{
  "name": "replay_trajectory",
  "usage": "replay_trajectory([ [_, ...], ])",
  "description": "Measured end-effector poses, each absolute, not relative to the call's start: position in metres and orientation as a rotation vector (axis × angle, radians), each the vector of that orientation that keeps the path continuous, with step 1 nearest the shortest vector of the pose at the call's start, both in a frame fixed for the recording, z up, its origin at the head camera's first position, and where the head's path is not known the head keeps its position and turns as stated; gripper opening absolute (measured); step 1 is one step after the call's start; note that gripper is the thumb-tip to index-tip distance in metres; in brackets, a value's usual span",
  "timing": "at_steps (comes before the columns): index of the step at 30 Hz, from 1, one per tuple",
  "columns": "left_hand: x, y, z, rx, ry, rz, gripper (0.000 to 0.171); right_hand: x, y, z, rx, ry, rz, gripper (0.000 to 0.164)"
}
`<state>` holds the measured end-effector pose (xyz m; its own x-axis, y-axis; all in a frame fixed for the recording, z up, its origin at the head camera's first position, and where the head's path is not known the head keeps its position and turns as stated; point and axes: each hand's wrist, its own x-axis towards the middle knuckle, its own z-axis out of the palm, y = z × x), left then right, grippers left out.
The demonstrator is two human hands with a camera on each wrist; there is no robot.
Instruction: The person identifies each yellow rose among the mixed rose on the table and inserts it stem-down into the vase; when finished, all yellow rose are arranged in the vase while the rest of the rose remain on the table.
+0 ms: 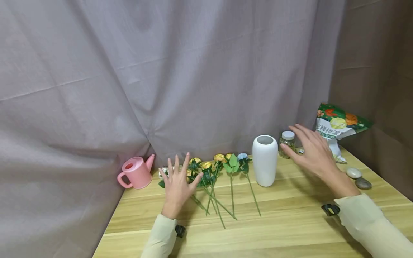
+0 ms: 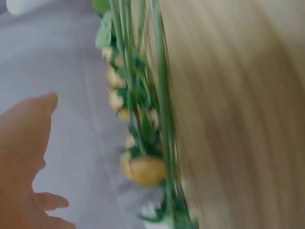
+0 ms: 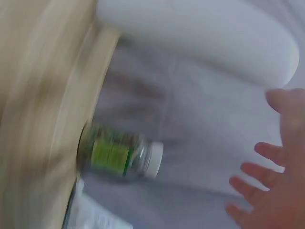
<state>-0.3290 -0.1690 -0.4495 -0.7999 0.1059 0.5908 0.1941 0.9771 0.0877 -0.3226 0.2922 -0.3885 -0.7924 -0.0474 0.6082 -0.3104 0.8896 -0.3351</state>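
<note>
My left hand [image 1: 177, 185] is spread over the artificial flowers, its fingers straight and holding nothing. Beneath and beside it lie yellow flowers [image 1: 207, 165], a blue flower [image 1: 242, 156] and a leafy sprig [image 1: 231, 164], their green stems pointing toward me. In the left wrist view an orange-yellow bloom [image 2: 144, 170] shows near the hand. My right hand [image 1: 311, 151], fingers extended and empty, hovers just right of the white vase [image 1: 265, 165]. Behind its fingers stands a small jar [image 1: 286, 145] with a white lid; the right wrist view shows the jar's green label [image 3: 110, 156].
A pink watering can [image 1: 137, 172] stands at the table's left edge. At the back right, a green and white printed bag [image 1: 338, 123] leans near the curtain [image 1: 226, 82]. Two smooth stones [image 1: 354, 173] lie by the right edge of the wooden table [image 1: 274, 229].
</note>
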Motion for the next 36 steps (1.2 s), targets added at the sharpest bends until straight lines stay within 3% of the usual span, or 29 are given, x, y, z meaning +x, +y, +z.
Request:
replay_trajectory([
  [6,-0.330,-0.121,-0.449,-0.375,-2.489,-0.333,0.078,-0.318,0.261,-0.387,0.367,-2.335,0.987,0.061],
  [17,-0.342,-0.050,-0.462,-0.511,-2.639,-0.892,0.022,-0.326,0.230,-0.400,0.331,-2.331,1.221,0.064],
  [36,-0.334,-0.050,-0.462,-0.499,-2.822,-1.254,0.038,-0.327,0.222,-0.401,0.316,-2.266,1.311,0.063],
])
